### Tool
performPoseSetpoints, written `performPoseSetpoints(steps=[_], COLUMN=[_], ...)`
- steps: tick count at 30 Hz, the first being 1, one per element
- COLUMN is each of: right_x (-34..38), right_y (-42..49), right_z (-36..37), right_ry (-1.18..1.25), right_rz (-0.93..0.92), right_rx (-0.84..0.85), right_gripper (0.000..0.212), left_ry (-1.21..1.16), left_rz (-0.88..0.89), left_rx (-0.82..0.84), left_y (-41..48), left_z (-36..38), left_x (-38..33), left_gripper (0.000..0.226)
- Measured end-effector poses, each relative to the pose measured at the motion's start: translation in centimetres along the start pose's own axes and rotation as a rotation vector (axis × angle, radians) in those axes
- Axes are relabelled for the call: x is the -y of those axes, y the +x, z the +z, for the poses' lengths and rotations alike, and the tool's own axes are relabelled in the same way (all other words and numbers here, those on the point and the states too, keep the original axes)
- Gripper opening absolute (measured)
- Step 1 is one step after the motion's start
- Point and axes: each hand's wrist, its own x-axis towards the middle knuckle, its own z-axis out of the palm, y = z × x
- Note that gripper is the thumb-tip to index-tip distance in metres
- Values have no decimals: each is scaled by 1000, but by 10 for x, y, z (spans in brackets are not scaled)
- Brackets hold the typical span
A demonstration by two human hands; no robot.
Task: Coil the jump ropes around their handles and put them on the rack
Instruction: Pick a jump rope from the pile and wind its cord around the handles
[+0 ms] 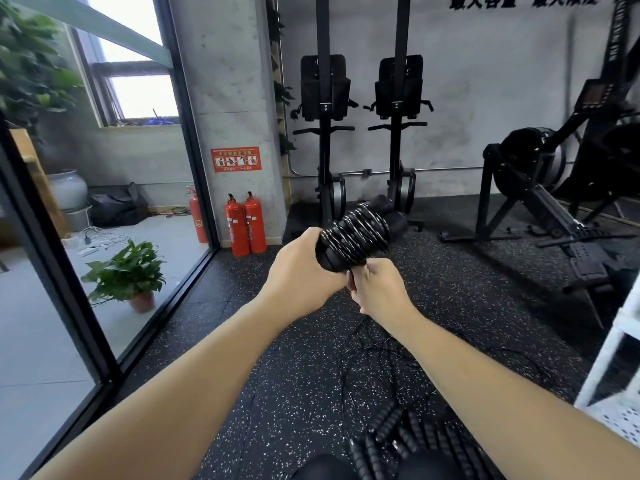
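My left hand point(301, 268) grips a pair of black jump-rope handles point(353, 237), held out in front of me with thin cord wound round them in many turns. Just below the handles, my right hand point(375, 289) pinches the cord. The loose rest of that cord point(377, 344) trails down onto the speckled rubber floor. More black ribbed handles point(405, 434) and tangled cords lie on the floor near my knees. A white rack point(613, 368) stands at the right edge, only partly in view.
Two upright rowing machines point(360, 133) stand against the far wall and another rower point(540, 188) is at the right. Red fire extinguishers point(244, 225) stand by the pillar. A glass wall point(114, 202) runs along the left, with a potted plant point(128, 275) behind it.
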Motion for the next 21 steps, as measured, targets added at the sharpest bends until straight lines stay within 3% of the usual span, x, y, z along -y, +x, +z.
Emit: performPoseSetpoints(steps=[6, 9, 15, 21], right_x=[11, 20, 29, 28], right_y=[-25, -31, -28, -15], right_z=[3, 3, -10, -15], right_ry=[-621, -764, -816, -640], right_rz=[-122, -169, -157, -74], right_rx=[111, 91, 63, 65], right_gripper=[39, 28, 34, 38], left_ry=[-42, -61, -224, -156], left_rz=[-261, -310, -380, -338], left_rx=[-79, -29, 138, 202], left_y=[17, 15, 14, 17], left_z=[0, 0, -12, -7], left_x=[25, 29, 21, 32], left_gripper=[33, 40, 22, 49])
